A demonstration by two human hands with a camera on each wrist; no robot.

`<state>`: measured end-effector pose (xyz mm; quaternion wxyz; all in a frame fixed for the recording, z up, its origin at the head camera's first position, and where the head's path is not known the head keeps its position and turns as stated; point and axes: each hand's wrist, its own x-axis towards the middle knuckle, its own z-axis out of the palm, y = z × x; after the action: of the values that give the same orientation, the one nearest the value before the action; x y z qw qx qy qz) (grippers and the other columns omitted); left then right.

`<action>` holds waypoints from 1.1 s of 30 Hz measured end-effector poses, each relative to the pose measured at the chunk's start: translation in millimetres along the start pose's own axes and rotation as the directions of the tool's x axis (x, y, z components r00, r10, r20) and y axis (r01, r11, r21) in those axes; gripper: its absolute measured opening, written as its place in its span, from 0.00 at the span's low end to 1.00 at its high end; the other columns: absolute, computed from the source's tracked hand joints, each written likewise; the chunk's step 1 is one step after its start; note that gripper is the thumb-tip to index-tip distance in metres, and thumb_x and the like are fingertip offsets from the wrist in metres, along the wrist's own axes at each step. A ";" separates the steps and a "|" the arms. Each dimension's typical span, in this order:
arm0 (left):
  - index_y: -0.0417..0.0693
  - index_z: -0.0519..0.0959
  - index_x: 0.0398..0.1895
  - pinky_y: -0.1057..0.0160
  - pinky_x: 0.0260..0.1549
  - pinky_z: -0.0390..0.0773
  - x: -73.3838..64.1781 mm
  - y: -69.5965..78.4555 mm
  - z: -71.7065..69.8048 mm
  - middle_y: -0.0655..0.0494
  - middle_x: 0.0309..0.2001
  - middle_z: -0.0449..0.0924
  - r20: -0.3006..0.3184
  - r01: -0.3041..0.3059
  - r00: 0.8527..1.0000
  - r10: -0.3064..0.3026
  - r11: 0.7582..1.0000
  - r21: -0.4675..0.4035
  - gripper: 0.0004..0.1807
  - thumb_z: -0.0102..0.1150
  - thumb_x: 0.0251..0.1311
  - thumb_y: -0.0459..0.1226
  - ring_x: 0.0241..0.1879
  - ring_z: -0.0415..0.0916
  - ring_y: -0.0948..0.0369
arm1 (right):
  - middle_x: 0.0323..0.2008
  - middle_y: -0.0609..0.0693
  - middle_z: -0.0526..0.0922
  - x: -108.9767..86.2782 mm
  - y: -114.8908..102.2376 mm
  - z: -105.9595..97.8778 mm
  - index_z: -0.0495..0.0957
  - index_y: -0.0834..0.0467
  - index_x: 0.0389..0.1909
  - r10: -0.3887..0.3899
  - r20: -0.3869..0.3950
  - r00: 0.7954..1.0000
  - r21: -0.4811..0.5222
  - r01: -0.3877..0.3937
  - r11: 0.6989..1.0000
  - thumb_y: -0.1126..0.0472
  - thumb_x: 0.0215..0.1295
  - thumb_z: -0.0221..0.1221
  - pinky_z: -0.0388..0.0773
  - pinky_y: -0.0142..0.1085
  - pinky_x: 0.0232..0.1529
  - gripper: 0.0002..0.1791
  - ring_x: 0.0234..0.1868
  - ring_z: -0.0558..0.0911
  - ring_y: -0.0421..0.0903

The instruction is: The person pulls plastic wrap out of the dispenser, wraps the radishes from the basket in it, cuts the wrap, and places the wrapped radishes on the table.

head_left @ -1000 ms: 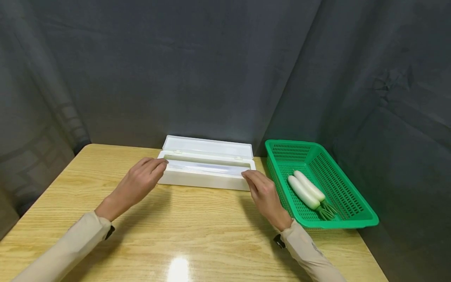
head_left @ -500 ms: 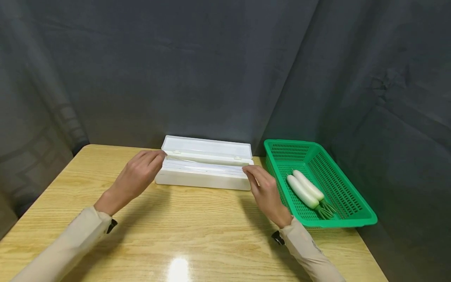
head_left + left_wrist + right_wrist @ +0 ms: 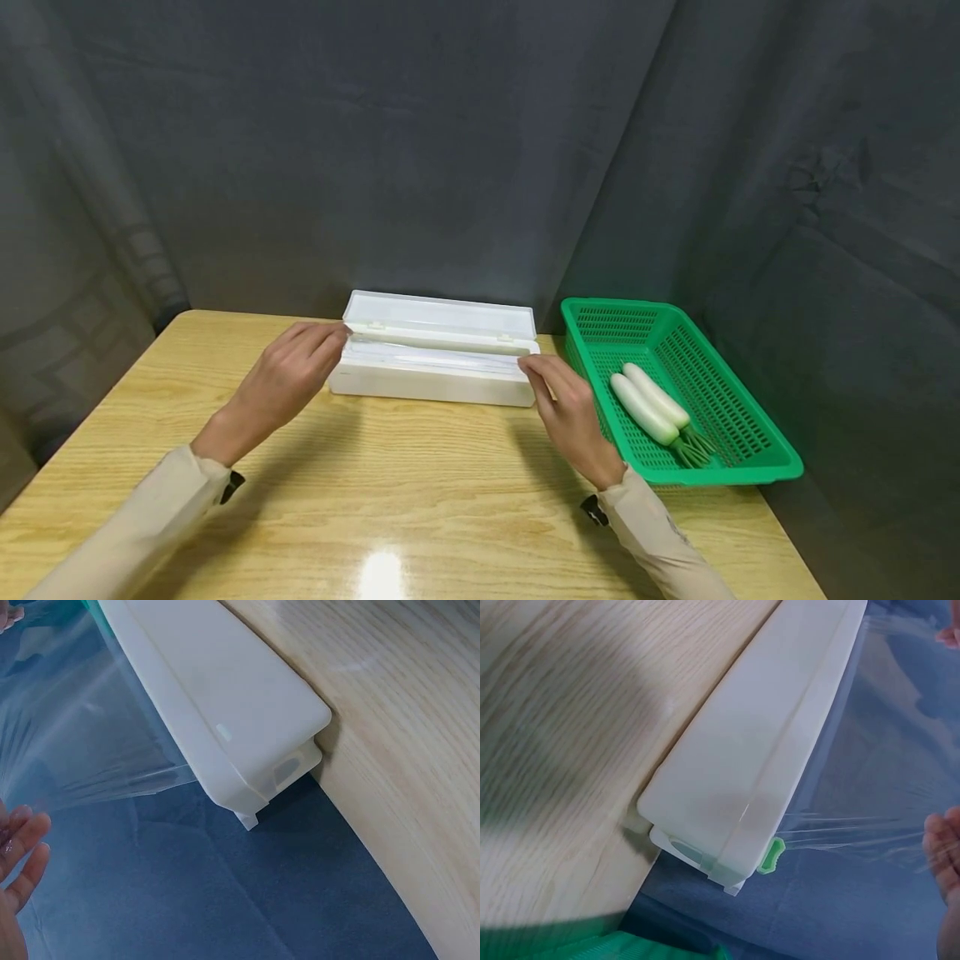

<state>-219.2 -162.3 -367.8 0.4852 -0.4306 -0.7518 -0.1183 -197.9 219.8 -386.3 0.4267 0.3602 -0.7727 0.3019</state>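
Observation:
A long white cling film dispenser box (image 3: pixel 427 387) stands on the table with its lid (image 3: pixel 438 317) tipped back. At its left end my left hand (image 3: pixel 281 379) pinches one corner of the clear cling film (image 3: pixel 431 359). My right hand (image 3: pixel 570 408) pinches the film at the right end. Both wrist views show the cling film (image 3: pixel 82 727) stretched from the box to the fingers, with creases running toward each pinch. A small green slider (image 3: pixel 771 856) sits on the box's edge in the right wrist view. The film's roll is hidden inside the box.
Right of the box a green plastic basket (image 3: pixel 720 342) holds two white radishes (image 3: pixel 651 404) with green stems. The wooden table (image 3: pixel 420 483) spreads out in front of the box. Dark grey curtain (image 3: pixel 420 150) hangs behind and along the sides.
My left hand has risen slightly and moved a little left, drawing the film's left corner up from the box. The right hand has barely moved, still pinching its corner.

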 end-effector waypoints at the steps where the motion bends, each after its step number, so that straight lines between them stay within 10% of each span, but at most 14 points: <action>1: 0.30 0.80 0.44 0.47 0.41 0.85 0.3 0.2 -0.6 0.37 0.43 0.84 0.003 0.001 1.000 -0.001 1.000 0.000 0.17 0.39 0.84 0.31 0.41 0.84 0.44 | 0.40 0.58 0.88 0.3 -0.1 -0.1 0.86 0.66 0.45 -0.005 -0.008 1.000 -0.002 0.005 1.000 0.67 0.77 0.59 0.83 0.34 0.47 0.08 0.41 0.88 0.54; 33: 0.30 0.80 0.41 0.47 0.41 0.85 2.6 7.6 -13.9 0.38 0.41 0.85 -0.056 -0.026 0.998 0.027 0.999 0.025 0.15 0.44 0.82 0.30 0.38 0.83 0.44 | 0.39 0.59 0.88 1.3 -4.4 -2.8 0.86 0.68 0.45 -0.105 -0.105 0.989 -0.008 0.105 0.994 0.65 0.78 0.59 0.82 0.33 0.50 0.10 0.39 0.87 0.54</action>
<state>-205.1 -164.6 -360.5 0.5129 -0.4312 -0.7333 -0.1149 -193.6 219.1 -383.2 0.4827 0.3835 -0.7294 0.2966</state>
